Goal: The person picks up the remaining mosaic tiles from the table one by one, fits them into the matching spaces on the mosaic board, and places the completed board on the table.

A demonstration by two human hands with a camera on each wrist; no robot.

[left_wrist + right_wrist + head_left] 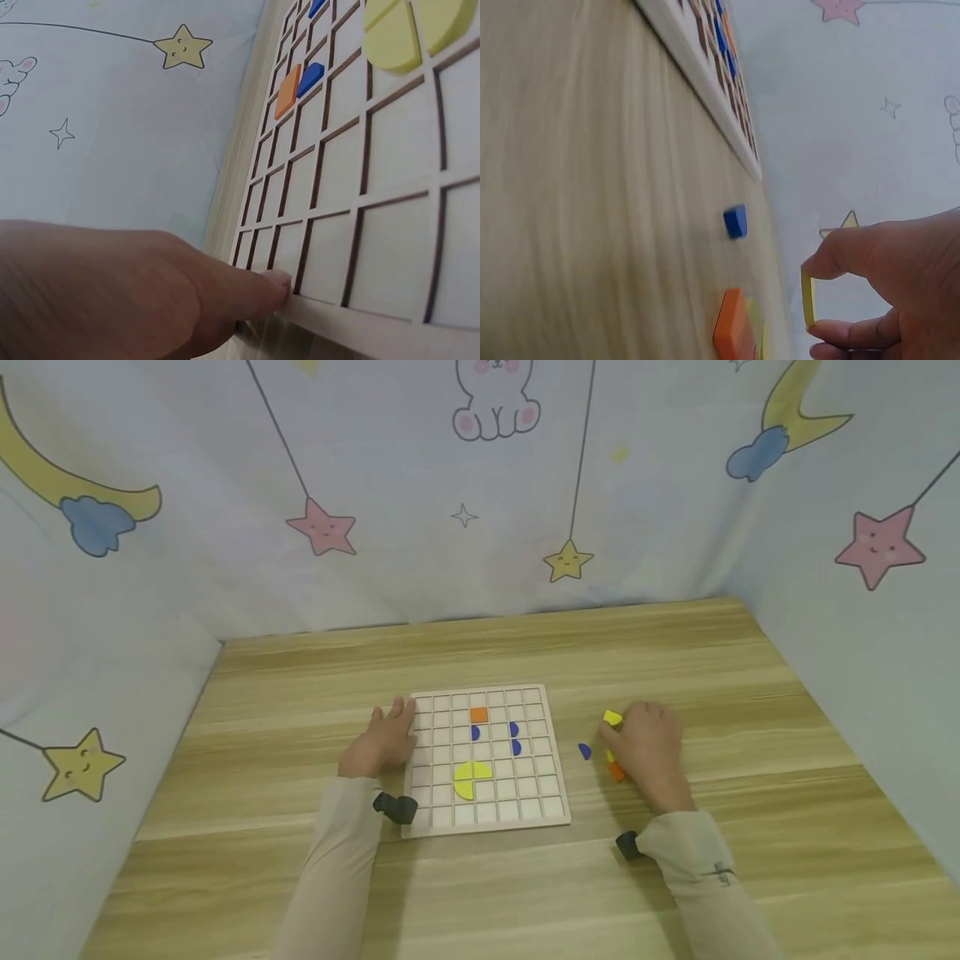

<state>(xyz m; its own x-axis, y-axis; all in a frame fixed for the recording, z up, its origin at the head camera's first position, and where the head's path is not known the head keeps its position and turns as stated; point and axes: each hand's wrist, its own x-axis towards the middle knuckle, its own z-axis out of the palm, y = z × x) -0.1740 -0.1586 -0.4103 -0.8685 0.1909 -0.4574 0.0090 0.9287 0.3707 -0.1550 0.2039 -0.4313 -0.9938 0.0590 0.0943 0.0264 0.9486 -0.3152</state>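
Note:
A light wooden grid board (442, 819) lies on the table. Set in its cells are an orange square (479, 715), three blue half-round pieces (516, 747) and three yellow quarter-round pieces (464, 790). My left hand (384, 739) rests at the board's left side, fingers extended, its thumb (274, 285) touching the rim. To the right of the board, my right hand (648, 743) pinches a thin yellow piece (808, 298) on edge between thumb and fingertips. Beside that hand lie a loose blue half-round piece (585, 751), an orange piece (616, 772) and some yellow, partly hidden.
The wood-grain table (300, 668) is bounded at the back and sides by a white cloth (405, 568) printed with stars, moons and a bear. A small black device (395, 807) is on the left wrist, another (629, 845) on the right.

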